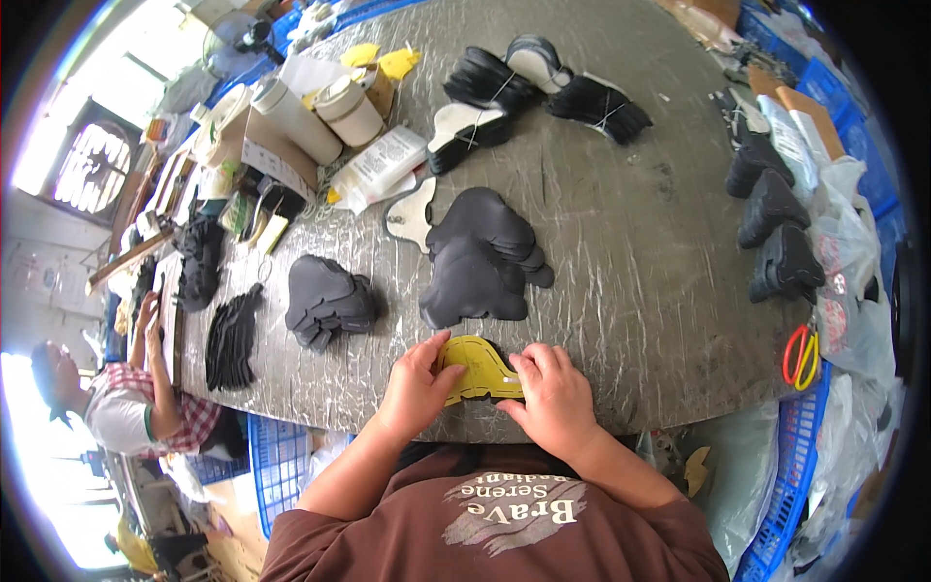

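A yellow flat template [470, 367] with a dashed line of slots along its edge lies near the table's front edge. Black material [497, 344] shows from beneath it. My left hand [415, 383] grips the template's left end, thumb on top. At the right end, my right hand [558, 396] closes on the template with bent fingers; a small white spot beside these fingertips is too small to name. Just beyond lies a loose pile of black cut pieces [475, 267], touching a pale template [411, 215]. Left of my hands sits another black stack [330, 301].
Tied black bundles [599, 109] lie at the back. Cups [349, 112] and a plastic packet [380, 167] stand back left. Black stacks [781, 262] and red-yellow scissors [801, 357] line the right edge. A fanned black stack [233, 338] lies left, near a seated person [145, 403].
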### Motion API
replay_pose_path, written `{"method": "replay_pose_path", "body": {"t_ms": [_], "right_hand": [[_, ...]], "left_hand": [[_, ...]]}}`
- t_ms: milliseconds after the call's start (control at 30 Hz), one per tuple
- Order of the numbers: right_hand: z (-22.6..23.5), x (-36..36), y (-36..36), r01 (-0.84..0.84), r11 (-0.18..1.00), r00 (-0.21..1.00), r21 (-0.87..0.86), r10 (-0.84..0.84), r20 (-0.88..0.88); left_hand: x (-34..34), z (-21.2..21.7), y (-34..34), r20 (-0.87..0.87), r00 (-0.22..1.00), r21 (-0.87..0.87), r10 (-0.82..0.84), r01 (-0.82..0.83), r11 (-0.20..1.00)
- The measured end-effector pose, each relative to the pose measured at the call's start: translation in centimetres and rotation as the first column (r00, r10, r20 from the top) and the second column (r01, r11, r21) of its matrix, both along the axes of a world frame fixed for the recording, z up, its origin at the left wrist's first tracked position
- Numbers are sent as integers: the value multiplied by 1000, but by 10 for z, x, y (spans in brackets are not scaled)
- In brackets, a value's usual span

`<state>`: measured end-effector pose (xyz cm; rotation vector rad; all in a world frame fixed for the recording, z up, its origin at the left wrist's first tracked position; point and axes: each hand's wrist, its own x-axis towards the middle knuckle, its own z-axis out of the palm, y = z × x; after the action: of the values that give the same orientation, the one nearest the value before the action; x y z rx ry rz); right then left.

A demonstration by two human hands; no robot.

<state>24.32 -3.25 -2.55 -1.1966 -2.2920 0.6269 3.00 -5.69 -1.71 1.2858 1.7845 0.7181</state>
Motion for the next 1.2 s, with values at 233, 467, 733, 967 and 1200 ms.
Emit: {"method": "replay_pose_path", "body": {"t_ms": [233,467,733,967,1200], "right_hand": [[-8,5,1,-82,996,995,-20,80,-53],[-16,4,-11,-38,999,999,22,39,-38],[-20,1,-20,74,993,995,95,-67,-71],[-22,-6,-20,149,973,988,176,-141,-59],[-19,-10,-20,158,978,987,138,-152,-58]], "left_hand": [[-6,18,-32,-449,853,71,-265,330,941],[3,3,-48,-506,840,222,-196,346,912],[2,-14,-47,-523,844,394,-116,360,846],[-5,-21,-40,-532,837,467,-129,417,780],[30,-15,-57,-663,703,318,-256,574,754]]}}
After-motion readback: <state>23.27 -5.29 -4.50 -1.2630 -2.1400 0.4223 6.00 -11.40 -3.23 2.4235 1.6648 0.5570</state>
